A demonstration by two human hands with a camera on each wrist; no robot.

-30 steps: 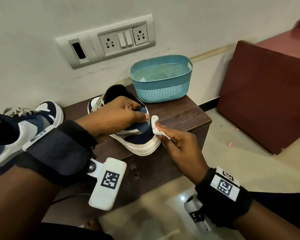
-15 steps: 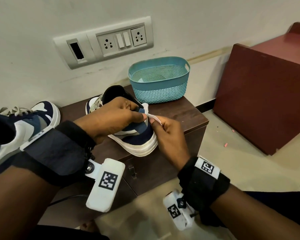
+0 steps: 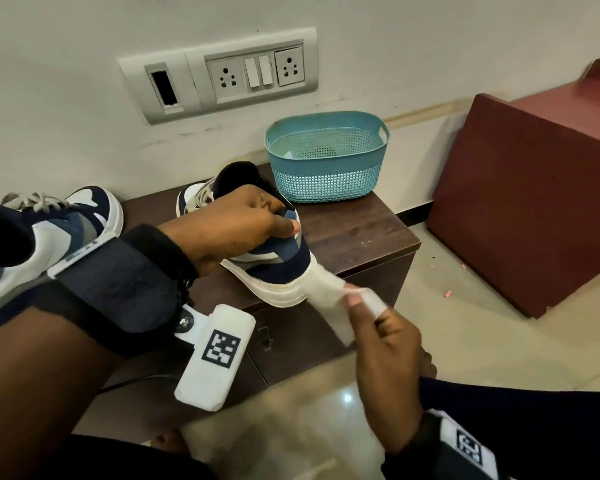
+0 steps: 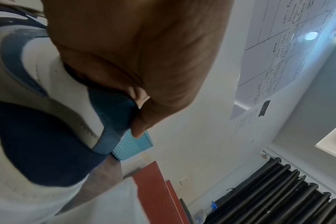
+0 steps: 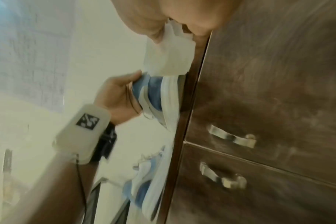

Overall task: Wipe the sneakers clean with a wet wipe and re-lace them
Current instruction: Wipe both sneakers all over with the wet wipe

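A navy, blue and white sneaker [image 3: 278,268] stands on the dark wooden cabinet [image 3: 357,233], its heel toward me. My left hand [image 3: 236,226] grips its collar from above; in the left wrist view the fingers [image 4: 138,109] curl over the blue heel panel [image 4: 109,121]. My right hand [image 3: 378,327] pinches a white wet wipe [image 3: 329,299], which hangs stretched beside the heel's white sole. In the right wrist view the wipe [image 5: 169,56] touches the sole edge. The second sneaker [image 3: 49,237] with grey laces lies at the far left.
A teal perforated basket [image 3: 329,181] with a bit of white paper stands at the cabinet's back right. A socket panel [image 3: 222,74] is on the wall. A maroon cabinet [image 3: 527,188] stands right. Two metal drawer handles [image 5: 232,138] are on the cabinet's front.
My right hand has drawn back from the heel toward me and downward, and the wipe now hangs unfolded and stretched from the sole. My left hand keeps its grip on the sneaker.
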